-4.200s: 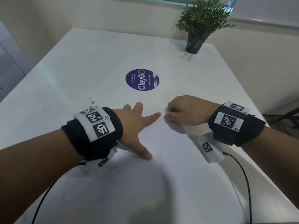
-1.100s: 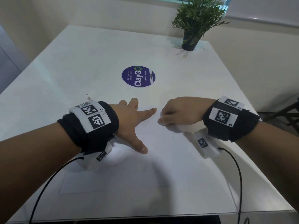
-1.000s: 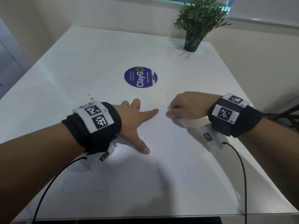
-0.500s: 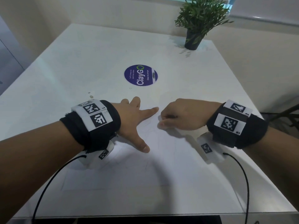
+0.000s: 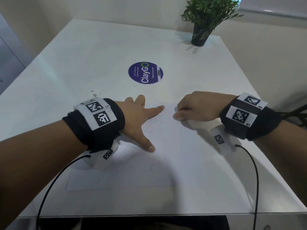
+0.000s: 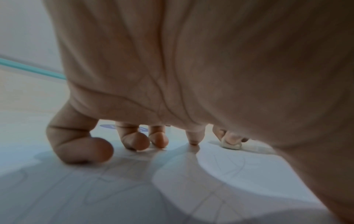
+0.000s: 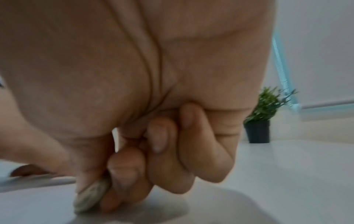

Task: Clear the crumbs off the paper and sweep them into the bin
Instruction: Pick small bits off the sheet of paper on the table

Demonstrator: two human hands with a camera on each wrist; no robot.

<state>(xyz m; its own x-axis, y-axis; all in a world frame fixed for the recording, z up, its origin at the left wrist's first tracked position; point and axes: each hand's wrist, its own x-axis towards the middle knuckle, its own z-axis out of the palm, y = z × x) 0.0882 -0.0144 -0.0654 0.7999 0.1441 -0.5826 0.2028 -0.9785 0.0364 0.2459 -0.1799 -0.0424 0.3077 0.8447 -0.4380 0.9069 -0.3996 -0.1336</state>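
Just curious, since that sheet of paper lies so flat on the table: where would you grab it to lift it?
Take the paper at its near edge, coming from the table's front side. It lies flat, so a fingertip must first lift a corner there; the left hand presses its far part, freeing the near corners.

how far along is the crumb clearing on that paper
Early on, by the look of it. Nothing looks finished: small crumbs lie on the table beyond the left wrist, and no bin is in view. In hand: the left hand presses spread fingers on the paper, while the right hand pinches a small whitish eraser-like piece against its far edge. Left: gathering the crumbs and binning them.
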